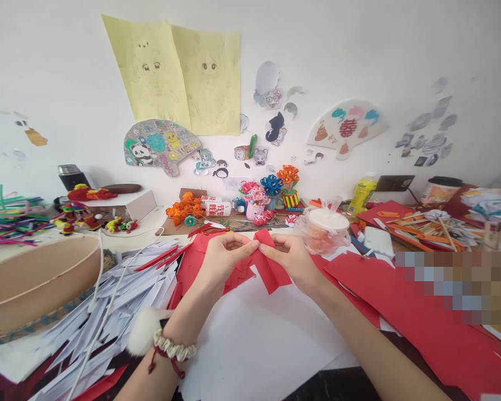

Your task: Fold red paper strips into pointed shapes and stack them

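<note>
- At the far left, pipe cleaners [12,217] are heaped; nearer, a basket [42,273] is seen, cut off by the left edge.
- Right of the basket, white strips [108,303] are piled loosely and crossed by a white cord [104,317].
- A scrunchie [174,346] is worn on the left wrist.
- By the left hand [232,252], the red paper [270,266] is pinched between thumb and fingers; red pieces [204,248] are spread behind and below.
- The red paper is held at the middle, raised over the far end of a white sheet [259,340], its lower end split into two flaps.
- By the right hand [293,257], the same paper is clamped at its upper right side, the two thumbs close together.
- Beyond the right hand, a lidded tub [325,223] is set.
- At the right, long red sheets [417,312] are laid overlapping.
</note>
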Motion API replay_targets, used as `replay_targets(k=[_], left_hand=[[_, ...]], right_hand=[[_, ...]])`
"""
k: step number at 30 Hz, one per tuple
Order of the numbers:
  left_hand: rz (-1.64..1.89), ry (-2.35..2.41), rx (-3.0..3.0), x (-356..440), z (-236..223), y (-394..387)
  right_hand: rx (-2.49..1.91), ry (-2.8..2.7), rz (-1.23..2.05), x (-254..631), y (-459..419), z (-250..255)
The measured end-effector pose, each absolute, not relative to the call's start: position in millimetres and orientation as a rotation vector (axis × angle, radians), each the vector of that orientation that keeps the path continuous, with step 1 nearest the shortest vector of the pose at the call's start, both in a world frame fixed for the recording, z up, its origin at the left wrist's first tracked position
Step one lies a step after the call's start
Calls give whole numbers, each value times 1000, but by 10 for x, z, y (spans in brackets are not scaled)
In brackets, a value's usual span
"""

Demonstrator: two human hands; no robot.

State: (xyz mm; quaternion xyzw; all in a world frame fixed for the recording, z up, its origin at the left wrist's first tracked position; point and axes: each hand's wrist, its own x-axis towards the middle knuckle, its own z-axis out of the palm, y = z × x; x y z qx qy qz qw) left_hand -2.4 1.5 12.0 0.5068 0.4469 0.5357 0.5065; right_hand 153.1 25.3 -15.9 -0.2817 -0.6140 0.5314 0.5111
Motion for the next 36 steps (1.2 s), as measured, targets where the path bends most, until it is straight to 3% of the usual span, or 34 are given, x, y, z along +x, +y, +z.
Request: replay_targets(k=[19, 36], left_hand=[[1379, 1227, 1634, -65, 103, 31], [1364, 1228, 1605, -83, 132, 31]], right_hand=[[-711, -1505, 1270, 1544, 241, -145], [-683, -1535, 1192, 1537, 229, -158]])
